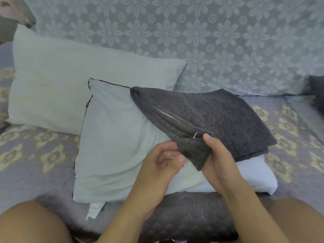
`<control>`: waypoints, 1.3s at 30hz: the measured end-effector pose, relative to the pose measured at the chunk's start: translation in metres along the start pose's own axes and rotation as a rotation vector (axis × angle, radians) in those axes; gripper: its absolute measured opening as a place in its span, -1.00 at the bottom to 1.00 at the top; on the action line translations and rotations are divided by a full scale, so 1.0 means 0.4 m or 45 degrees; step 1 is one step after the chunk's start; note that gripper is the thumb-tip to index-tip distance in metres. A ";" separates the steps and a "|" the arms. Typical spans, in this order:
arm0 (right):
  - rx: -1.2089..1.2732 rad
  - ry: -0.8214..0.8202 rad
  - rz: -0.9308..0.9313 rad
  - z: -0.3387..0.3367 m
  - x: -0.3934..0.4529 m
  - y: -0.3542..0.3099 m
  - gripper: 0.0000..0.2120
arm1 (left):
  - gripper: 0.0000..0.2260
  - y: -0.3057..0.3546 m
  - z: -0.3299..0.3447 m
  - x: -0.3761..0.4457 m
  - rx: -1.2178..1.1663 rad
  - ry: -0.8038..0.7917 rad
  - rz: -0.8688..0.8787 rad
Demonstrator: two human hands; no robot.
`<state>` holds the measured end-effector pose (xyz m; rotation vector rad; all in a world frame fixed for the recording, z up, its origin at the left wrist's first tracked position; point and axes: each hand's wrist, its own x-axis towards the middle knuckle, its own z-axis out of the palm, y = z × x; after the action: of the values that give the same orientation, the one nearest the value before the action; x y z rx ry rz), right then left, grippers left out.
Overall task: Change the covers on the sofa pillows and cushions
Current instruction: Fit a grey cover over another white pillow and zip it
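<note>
At the upper left of the frame a large bare pillow leans against the flower-patterned sofa back, probably parked there to wait its turn. In front of it, at the centre, a second bare pillow with dark piping lies flat on the sofa seat, close to the person so the work stays within easy reach. Just below centre, the left hand has its fingers curled at the near corner of the dark grey cover; whether it actually pinches the fabric cannot be told. To its right, the right hand grips that same corner, thumb on top beside the small zipper pull, likely to steady the cloth while the opening is worked. The cover rests on the pillow, its zip seam partly open and showing pale lining. At the far right edge, something dark sits blurred.
</note>
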<state>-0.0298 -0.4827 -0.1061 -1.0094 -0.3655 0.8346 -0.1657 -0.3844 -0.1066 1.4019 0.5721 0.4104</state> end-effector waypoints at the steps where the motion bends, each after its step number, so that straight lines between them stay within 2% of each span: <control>1: 0.002 -0.011 -0.017 0.004 -0.002 0.007 -0.63 | -0.51 0.004 0.007 0.000 -0.020 0.000 0.012; 4: -0.060 -0.034 -0.062 0.020 -0.006 0.015 -0.60 | -0.65 0.020 0.030 -0.003 -0.080 0.032 0.044; 9: -0.252 -0.032 -0.077 0.035 -0.017 0.014 -0.61 | -0.73 0.017 0.065 -0.011 -0.110 0.054 -0.011; 12: -0.381 0.089 -0.066 0.047 -0.020 0.003 -0.68 | -0.82 0.016 0.065 -0.007 -0.037 0.224 0.076; 17: -0.333 0.484 -0.265 0.094 0.085 -0.151 -0.82 | -0.66 0.125 -0.028 0.091 -0.054 0.368 0.231; 19: -0.301 0.557 -0.335 0.119 0.152 -0.210 -0.85 | -0.64 0.173 -0.064 0.153 -0.076 0.339 0.300; 21: -0.470 0.511 -0.380 0.147 0.225 -0.223 -0.87 | -0.65 0.188 -0.089 0.230 0.016 0.254 0.344; 23: -0.861 0.346 -0.428 0.163 0.303 -0.186 -0.88 | -0.69 0.161 -0.111 0.314 0.188 0.126 0.334; 25: -1.274 0.092 -0.341 0.153 0.383 -0.092 -0.79 | -0.72 0.093 -0.129 0.379 0.267 -0.044 0.210; 27: -1.552 0.052 -0.263 0.119 0.428 0.023 -0.72 | -0.72 0.014 -0.145 0.403 0.235 -0.122 0.044; 28: -1.556 0.106 -0.307 0.098 0.433 0.070 -0.73 | -0.72 -0.015 -0.150 0.405 0.206 -0.105 -0.009; 30: -1.331 0.239 -0.363 0.066 0.417 0.118 -0.76 | -0.71 -0.038 -0.152 0.404 0.204 -0.065 -0.070; 33: -1.023 0.342 -0.112 0.062 0.410 0.075 -0.82 | -0.71 -0.006 -0.128 0.420 0.300 -0.063 -0.247; 36: -0.887 0.484 0.255 0.122 0.410 -0.065 -0.84 | -0.75 0.106 -0.110 0.413 0.349 -0.054 -0.419; 39: -0.692 0.861 0.373 0.193 0.376 -0.310 -0.86 | -0.84 0.330 -0.123 0.373 0.256 0.185 -0.545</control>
<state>0.0739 -0.3557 0.0247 -1.8093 0.1569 0.6069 -0.0674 -0.2398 0.0011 1.3996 1.0308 0.1115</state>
